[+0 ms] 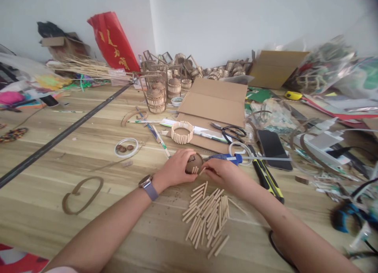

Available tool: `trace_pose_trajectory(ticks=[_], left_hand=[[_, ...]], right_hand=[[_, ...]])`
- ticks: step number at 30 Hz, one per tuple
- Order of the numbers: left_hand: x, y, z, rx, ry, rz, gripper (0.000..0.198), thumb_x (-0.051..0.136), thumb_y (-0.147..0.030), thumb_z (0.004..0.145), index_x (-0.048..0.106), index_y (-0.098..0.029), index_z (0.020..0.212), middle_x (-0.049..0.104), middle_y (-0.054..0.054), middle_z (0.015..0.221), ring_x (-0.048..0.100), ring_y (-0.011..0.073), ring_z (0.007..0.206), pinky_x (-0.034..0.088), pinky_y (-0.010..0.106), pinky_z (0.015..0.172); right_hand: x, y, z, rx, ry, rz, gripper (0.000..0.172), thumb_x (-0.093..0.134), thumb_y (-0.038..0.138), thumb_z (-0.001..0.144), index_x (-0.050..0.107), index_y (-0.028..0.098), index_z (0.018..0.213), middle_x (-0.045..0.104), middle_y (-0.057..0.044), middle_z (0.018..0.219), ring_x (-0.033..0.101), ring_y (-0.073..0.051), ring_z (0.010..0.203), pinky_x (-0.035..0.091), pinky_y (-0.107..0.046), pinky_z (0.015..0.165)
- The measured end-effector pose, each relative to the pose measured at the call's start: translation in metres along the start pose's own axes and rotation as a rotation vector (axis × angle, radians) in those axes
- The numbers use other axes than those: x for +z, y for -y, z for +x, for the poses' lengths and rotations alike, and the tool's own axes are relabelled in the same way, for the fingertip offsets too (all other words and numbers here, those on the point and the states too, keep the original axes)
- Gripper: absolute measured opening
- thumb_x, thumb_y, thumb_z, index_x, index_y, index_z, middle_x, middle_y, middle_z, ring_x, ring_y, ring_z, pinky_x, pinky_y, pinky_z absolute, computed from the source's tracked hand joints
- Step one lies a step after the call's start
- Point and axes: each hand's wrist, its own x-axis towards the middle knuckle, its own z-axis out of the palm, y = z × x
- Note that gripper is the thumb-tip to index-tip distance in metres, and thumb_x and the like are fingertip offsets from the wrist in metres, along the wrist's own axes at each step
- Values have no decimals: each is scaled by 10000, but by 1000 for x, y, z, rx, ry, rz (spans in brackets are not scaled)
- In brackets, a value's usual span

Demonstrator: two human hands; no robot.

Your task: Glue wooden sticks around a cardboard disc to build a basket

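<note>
My left hand (177, 167) grips a round brown cardboard disc (195, 161) with dark markings on its face. A few short wooden sticks (195, 170) stand at the disc's lower edge. Between the fingertips of my right hand (222, 173) is one short wooden stick (202, 171), held close against that edge. A blue glue gun (234, 159) with a pale glue stick (271, 159) in its back lies just behind my right hand, which hides part of it. Below both hands is a loose pile of wooden sticks (208, 216).
Beyond my hands stands a ring of wooden sticks (182, 133). Scissors (228, 132), cardboard (214, 100), a phone (273, 149) and a yellow-black utility knife (267, 176) lie nearby. Small wooden buckets (155, 100) stand behind. A brown strip loop (82, 194) lies left.
</note>
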Motion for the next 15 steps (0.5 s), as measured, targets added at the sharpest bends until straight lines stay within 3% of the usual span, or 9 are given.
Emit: trace_pose_trajectory(ticks=[15], left_hand=[[-1, -1, 1, 16, -2, -31, 549, 679, -274, 707, 478, -190, 1210, 544, 140, 1273, 495, 306, 1214, 412, 489, 1040]], right_hand=[[8, 3, 7, -42, 27, -112, 174, 506, 124, 876, 655, 157, 793, 679, -63, 764, 606, -172, 702, 413, -255, 630]])
